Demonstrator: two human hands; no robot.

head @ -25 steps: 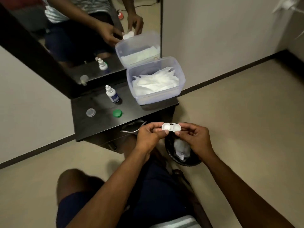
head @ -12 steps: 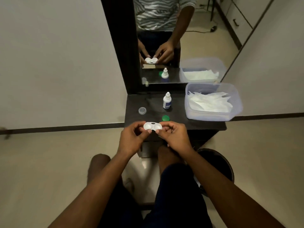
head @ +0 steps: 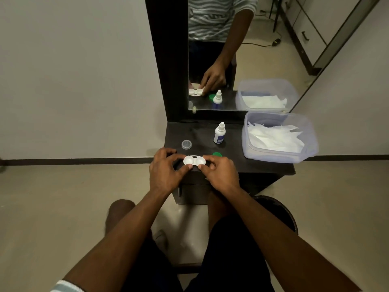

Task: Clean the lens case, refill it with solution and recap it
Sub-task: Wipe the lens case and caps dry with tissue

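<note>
A white two-well lens case (head: 194, 160) with no caps on lies level at the front of the dark table (head: 263, 167). My left hand (head: 167, 171) pinches its left end and my right hand (head: 219, 172) pinches its right end. A clear cap (head: 186, 144) lies on the table behind my left hand. A green cap (head: 217, 154) shows just past my right fingers. The small white solution bottle (head: 219, 132) with a blue label stands upright further back, capped.
A clear plastic tub (head: 280, 157) of white tissues sits on the table's right side. A mirror in a dark frame (head: 166, 60) rises behind the table. A black bin (head: 282, 209) stands on the floor at the lower right, beside my knee.
The view swung back from the bin to face the table. Both hands carried the case from above the bin forward and down onto the table's front edge.
</note>
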